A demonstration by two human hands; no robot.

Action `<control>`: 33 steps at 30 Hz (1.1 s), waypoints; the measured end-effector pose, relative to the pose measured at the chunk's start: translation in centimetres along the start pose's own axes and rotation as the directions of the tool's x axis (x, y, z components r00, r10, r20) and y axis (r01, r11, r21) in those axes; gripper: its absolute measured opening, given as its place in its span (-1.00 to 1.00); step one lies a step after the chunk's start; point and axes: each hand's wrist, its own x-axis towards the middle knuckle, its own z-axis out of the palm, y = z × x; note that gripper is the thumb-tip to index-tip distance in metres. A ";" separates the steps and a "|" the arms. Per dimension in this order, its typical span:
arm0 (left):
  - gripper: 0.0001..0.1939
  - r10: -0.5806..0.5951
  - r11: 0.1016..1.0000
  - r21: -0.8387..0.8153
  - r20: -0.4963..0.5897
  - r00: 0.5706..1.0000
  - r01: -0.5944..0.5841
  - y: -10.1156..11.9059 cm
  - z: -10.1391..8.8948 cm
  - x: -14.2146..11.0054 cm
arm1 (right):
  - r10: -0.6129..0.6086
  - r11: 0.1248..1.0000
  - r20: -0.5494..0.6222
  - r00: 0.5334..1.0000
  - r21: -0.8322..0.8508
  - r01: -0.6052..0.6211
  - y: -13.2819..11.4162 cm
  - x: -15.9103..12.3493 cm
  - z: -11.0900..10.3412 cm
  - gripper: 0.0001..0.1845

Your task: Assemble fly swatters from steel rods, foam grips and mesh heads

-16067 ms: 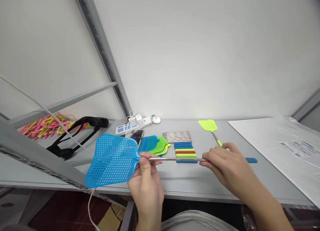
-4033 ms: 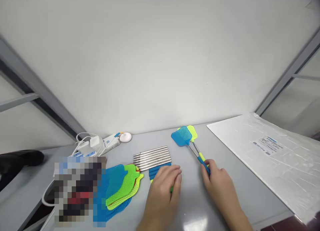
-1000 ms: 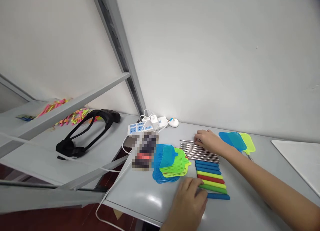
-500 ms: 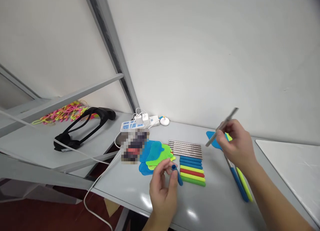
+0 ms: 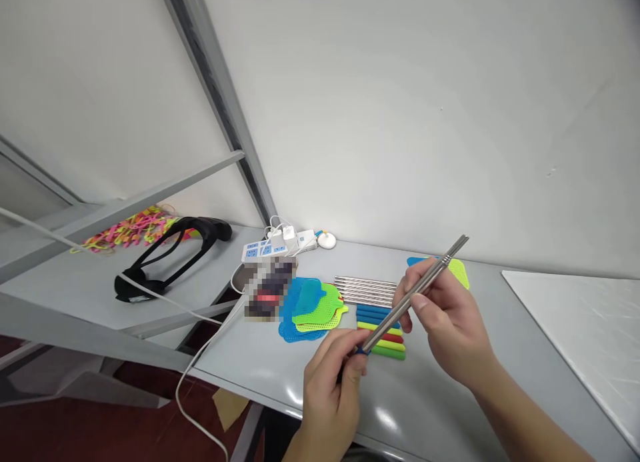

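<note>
My left hand [image 5: 333, 389] is closed around a blue handle sleeve [image 5: 362, 350], most of it hidden by the fingers. My right hand [image 5: 450, 332] pinches a slim telescopic metal rod [image 5: 395, 317], slanting up to the right. The rod's lower end meets the sleeve's mouth; how deep it sits I cannot tell. Behind my hands lie a row of metal rods [image 5: 367, 291] and several coloured handle sleeves [image 5: 387, 352] in blue, yellow, red and green. Left of them is a pile of perforated fly swatter heads [image 5: 317, 312]. A yellow-green swatter head [image 5: 459, 273] shows past my right hand.
A power strip [image 5: 265, 250] with plugs and a round white device [image 5: 327, 240] stand near the wall. A black headset-like frame [image 5: 173, 255] and colourful cords [image 5: 135, 232] lie at left. A white cable [image 5: 187, 369] hangs over the table edge; a white board [image 5: 575, 329] lies right.
My right hand has moved left and down, bringing the rod's end to the blue sleeve. My left hand has turned and closed more around the sleeve.
</note>
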 end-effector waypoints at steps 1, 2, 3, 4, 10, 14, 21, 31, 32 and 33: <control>-0.73 0.021 1.000 0.021 0.010 1.000 -0.022 0.0 -0.2 0.1 | -0.002 1.000 0.007 1.000 -0.014 0.002 0.1 -0.1 0.0 -0.95; -0.73 0.038 0.999 0.037 0.015 0.999 -0.039 0.0 -0.4 0.2 | 0.002 1.000 0.015 1.000 -0.030 -0.001 0.1 -0.1 0.0 -0.95; -0.74 0.052 0.998 0.047 0.018 0.999 -0.052 -0.1 -0.6 0.3 | 0.008 0.999 0.024 1.000 -0.047 -0.007 0.1 -0.2 0.0 -0.94; -0.75 0.058 0.997 0.052 0.024 0.998 -0.059 -0.1 -0.6 0.4 | 0.018 0.998 0.035 0.999 -0.069 -0.016 0.0 -0.3 0.0 -0.93; -0.88 -0.024 0.999 0.029 0.111 0.994 0.021 -2.1 -0.5 0.2 | 0.161 0.961 0.297 0.941 -0.266 -0.081 -0.3 -0.9 1.3 -0.84; -0.80 -0.127 0.992 0.049 0.156 0.980 0.121 -4.1 0.5 -0.6 | 0.273 0.957 0.272 0.923 0.020 -0.289 1.0 -0.6 3.2 -0.92; -0.63 -0.279 0.952 -0.080 0.171 0.945 0.296 -5.3 1.4 -0.7 | 0.342 0.922 0.109 0.933 0.155 -0.355 3.4 -0.4 7.4 -0.51; -0.68 -0.453 0.876 -0.141 0.091 0.887 0.462 -6.2 0.2 -0.9 | 0.262 0.965 0.145 0.954 -0.016 -0.263 5.2 -0.3 9.8 -0.49; -0.69 -0.476 0.861 -0.167 0.072 0.876 0.481 -6.2 0.2 -0.9 | 0.256 0.967 0.146 0.956 -0.036 -0.253 5.2 -0.4 10.0 -0.50; -0.70 -0.498 0.845 -0.193 0.060 0.865 0.499 -6.3 0.2 -0.8 | 0.247 0.969 0.145 0.958 -0.060 -0.240 5.3 -0.4 10.2 -0.50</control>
